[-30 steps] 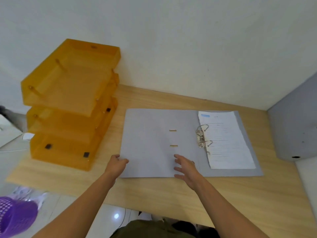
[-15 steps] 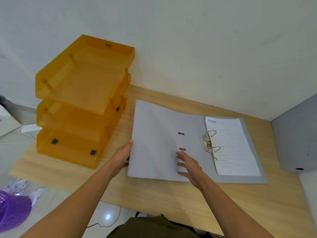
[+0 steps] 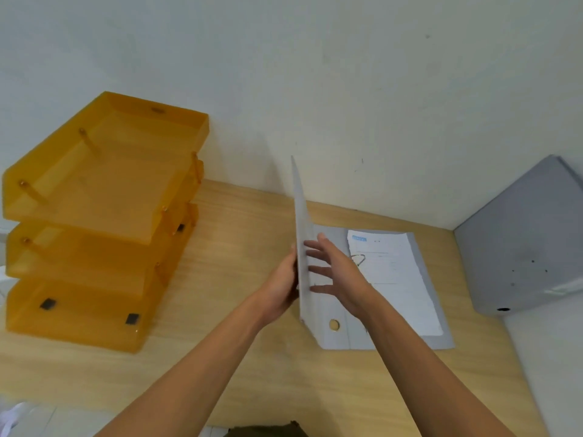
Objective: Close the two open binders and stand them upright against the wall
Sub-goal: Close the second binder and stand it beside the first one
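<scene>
A grey lever-arch binder (image 3: pixel 441 337) lies open on the wooden desk (image 3: pixel 239 247), with white sheets (image 3: pixel 394 279) on its metal rings (image 3: pixel 359 258). Its front cover (image 3: pixel 301 212) stands almost vertical, edge-on to me. My left hand (image 3: pixel 280 285) holds the cover from the outer side. My right hand (image 3: pixel 339 272) rests with spread fingers against the inner side. The spine with a round finger hole (image 3: pixel 333 324) faces me. A second grey binder (image 3: pixel 520 247) stands closed at the right, by the wall.
A stack of three orange letter trays (image 3: pixel 104 190) takes up the desk's left part, close to the white wall (image 3: pixel 315 89). Bare wood lies between the trays and the binder. The desk's front edge runs near my forearms.
The front cover has swung up from nearly flat on the desk to almost vertical, lifted by my left hand. My right hand has risen from the spine area onto the cover's inner face.
</scene>
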